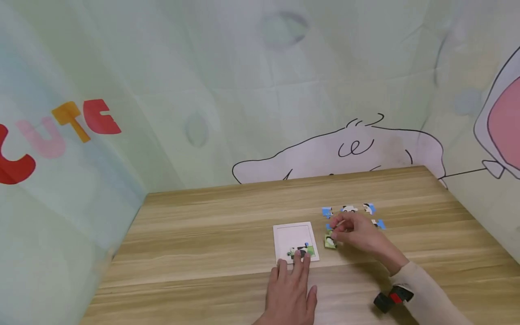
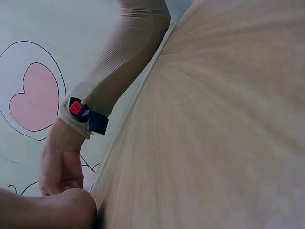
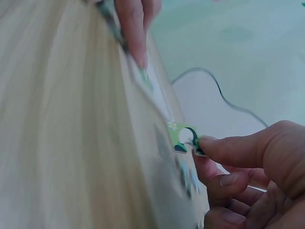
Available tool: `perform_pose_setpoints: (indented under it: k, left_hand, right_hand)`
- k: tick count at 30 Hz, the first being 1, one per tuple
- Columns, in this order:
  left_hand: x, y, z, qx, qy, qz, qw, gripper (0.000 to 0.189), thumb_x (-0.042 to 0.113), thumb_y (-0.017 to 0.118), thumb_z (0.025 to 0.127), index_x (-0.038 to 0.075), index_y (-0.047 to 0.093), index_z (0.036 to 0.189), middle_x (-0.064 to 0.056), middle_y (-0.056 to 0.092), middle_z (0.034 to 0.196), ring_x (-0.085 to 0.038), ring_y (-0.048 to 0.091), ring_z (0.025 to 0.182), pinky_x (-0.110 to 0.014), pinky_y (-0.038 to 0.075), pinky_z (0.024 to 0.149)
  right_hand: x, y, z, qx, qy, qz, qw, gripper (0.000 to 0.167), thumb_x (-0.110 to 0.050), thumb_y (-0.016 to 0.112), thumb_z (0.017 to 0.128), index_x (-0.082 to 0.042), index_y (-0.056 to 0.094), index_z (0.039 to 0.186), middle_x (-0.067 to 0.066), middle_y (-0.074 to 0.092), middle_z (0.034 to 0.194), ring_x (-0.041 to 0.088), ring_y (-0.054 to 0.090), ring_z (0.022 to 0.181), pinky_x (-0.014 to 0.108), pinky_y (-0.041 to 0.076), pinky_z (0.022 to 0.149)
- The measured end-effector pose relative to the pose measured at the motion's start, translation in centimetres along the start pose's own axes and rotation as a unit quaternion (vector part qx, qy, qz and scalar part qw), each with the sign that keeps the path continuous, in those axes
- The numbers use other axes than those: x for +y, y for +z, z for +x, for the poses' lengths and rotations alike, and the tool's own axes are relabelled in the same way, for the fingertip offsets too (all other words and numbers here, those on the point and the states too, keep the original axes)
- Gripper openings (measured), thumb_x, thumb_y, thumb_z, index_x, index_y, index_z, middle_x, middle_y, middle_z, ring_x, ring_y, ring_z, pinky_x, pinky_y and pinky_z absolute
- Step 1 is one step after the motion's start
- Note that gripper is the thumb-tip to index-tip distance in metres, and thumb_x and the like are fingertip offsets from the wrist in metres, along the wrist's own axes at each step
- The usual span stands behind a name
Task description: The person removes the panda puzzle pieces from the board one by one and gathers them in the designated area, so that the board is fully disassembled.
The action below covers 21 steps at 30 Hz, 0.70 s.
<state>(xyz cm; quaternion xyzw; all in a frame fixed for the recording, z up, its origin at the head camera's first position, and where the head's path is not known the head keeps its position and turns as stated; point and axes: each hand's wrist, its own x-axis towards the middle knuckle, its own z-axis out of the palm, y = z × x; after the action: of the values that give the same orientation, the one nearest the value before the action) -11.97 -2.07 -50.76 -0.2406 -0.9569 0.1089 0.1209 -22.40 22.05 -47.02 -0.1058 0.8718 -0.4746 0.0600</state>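
Observation:
My right hand pinches a green jigsaw puzzle piece with a white flower and black-and-white panda markings between thumb and fingertips. It is to the right of a white puzzle tray. Fitted in the tray's lower right part are panda puzzle pieces. My left hand lies with fingers extended over the tray's near edge, fingertips touching those pieces. In the left wrist view, only part of the left hand shows; its fingers are hidden there.
Behind and around the right hand lie several loose puzzle pieces, among them a blue one, a panda-face one and a blue-and-white one. The wooden table meets a printed cloth wall at its far edge.

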Motion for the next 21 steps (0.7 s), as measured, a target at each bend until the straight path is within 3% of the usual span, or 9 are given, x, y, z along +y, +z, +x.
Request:
perform_pose_setpoints:
  k: [6, 13, 21]
  left_hand:
    - [-0.3, 0.3, -0.2, 0.019, 0.003, 0.006, 0.9998, 0.069, 0.057, 0.048, 0.105, 0.017, 0.05, 0.161, -0.003, 0.059, 0.157, -0.031, 0.06, 0.12, -0.039, 0.046, 0.093]
    - [-0.3, 0.3, -0.2, 0.026, 0.002, 0.001, 0.9997, 0.067, 0.056, 0.049, 0.105, 0.017, 0.051, 0.16, -0.003, 0.06, 0.156, -0.031, 0.059, 0.119, -0.039, 0.045, 0.092]
    - [-0.2, 0.3, 0.0, 0.022, 0.009, -0.012, 0.9996, 0.068, 0.055, 0.047, 0.106, 0.016, 0.048, 0.162, -0.005, 0.058, 0.156, -0.031, 0.056, 0.117, -0.038, 0.043, 0.09]
  right_hand:
    - [1.5, -0.9, -1.0, -0.01, -0.003, -0.022, 0.9997, 0.018, -0.009, 0.082, 0.091, -0.005, 0.071, 0.105, 0.005, 0.074, 0.093, 0.009, 0.065, 0.083, 0.023, 0.05, 0.074]
    - [2.1, -0.6, -1.2, 0.001, -0.079, -0.066, 0.9947, 0.015, -0.01, 0.082, 0.093, -0.011, 0.071, 0.103, -0.002, 0.074, 0.094, 0.003, 0.066, 0.086, 0.023, 0.054, 0.079]
    - [1.9, -0.1, -1.3, 0.033, -0.11, -0.148, 0.9823, 0.016, -0.007, 0.081, 0.093, -0.015, 0.07, 0.1, -0.007, 0.072, 0.089, -0.001, 0.056, 0.072, 0.021, 0.047, 0.066]
